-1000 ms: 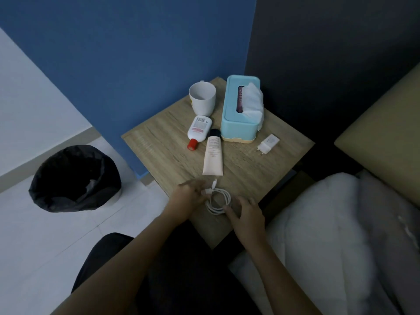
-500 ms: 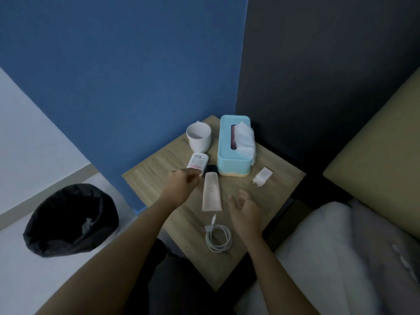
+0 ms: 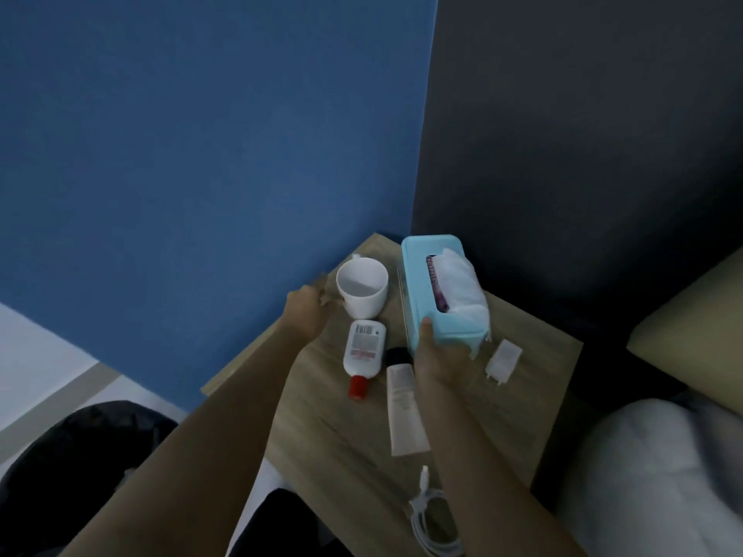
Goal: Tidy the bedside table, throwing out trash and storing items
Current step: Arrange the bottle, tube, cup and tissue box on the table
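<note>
free: table (image 3: 329, 436) near-left | blocked: mug (image 3: 362, 287), tissue box (image 3: 438, 291) at back

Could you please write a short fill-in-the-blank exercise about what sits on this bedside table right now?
1. The right hand grips the near end of the light blue ____ box.
2. The white bottle lying flat has a ____ cap.
3. The left hand reaches beside the white ____.
4. The coiled white ____ lies at the table's near edge.

Missing words: tissue; red; cup; cable

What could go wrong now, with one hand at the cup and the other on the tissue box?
The left hand is beside the white cup, near the table edge; a nudge might tip it off. The right hand grips only the near end of the tissue box, so sliding it may push the charger.
</note>
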